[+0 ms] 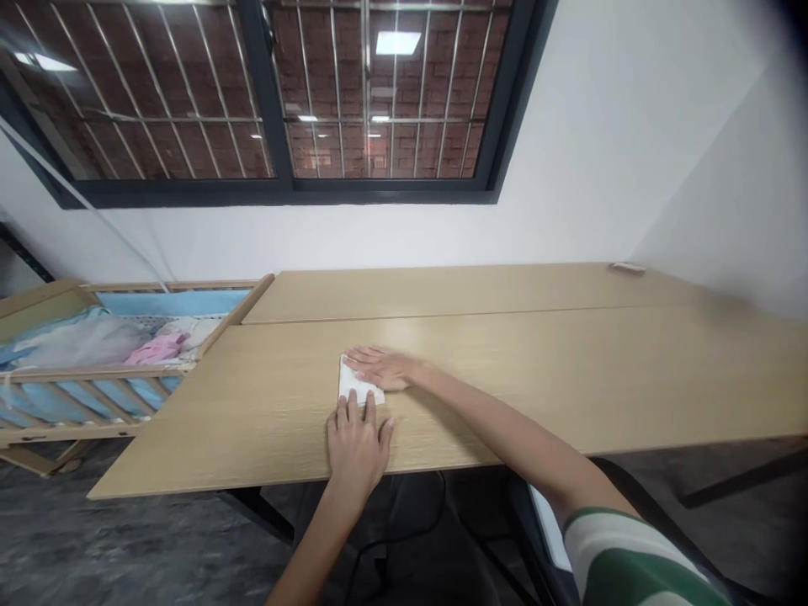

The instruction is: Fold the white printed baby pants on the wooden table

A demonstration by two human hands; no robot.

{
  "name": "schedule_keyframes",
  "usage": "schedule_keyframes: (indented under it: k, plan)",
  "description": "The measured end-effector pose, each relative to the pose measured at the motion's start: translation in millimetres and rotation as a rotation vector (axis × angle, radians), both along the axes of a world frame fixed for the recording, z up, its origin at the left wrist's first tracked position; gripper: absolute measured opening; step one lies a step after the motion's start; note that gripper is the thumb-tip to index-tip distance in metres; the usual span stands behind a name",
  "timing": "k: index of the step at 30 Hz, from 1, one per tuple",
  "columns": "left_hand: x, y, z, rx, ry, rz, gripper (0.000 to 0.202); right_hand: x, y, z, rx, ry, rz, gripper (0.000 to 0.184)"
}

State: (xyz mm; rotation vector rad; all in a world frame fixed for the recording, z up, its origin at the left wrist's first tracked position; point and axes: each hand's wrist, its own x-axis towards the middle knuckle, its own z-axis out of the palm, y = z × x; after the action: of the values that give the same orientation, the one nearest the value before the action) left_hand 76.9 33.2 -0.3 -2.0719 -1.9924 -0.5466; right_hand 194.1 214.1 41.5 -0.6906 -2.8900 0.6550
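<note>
A small white square of folded paper (353, 383), perhaps a tissue, lies flat on the light wooden table (518, 370). My left hand (357, 438) rests on the tabletop at the near side of the paper, its fingertips touching the lower edge. Across the paper's upper right part lies my right hand (382, 368), palm down with the fingers stretched out to the left. Both hands are flat and neither grips anything. The right palm covers a corner of the paper.
Left of the table stands a wooden crib (94, 376) with blue lining and a pink cloth (157, 348). A small flat pale object (627, 268) lies at the table's far right edge. Behind is a barred window (385, 189); a dark chair (536, 539) is below the near edge.
</note>
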Motion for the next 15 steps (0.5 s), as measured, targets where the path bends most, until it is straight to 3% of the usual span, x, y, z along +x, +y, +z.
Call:
schedule_keyframes:
  k: [6, 9, 13, 15]
  plan:
    - [-2, 1, 2.1, -0.002, 0.006, -0.01, 0.055, 1, 16, -7.8, 0.036, 0.061, -0.057, 0.062]
    - [-19, 9, 8.5, -0.017, -0.064, -0.025, 0.047, 5, 14, -11.5, 0.019, 0.188, -0.18, 0.065]
    - [-52, 30, 21.9, -0.082, -0.115, 0.163, 0.049, 11, 12, -19.1, 0.039, 0.492, -0.46, 0.059]
    - [-62, 42, 27.6, -0.161, -0.086, 0.243, 0.054, 9, 11, -22.8, -0.027, 0.595, -0.556, 0.051]
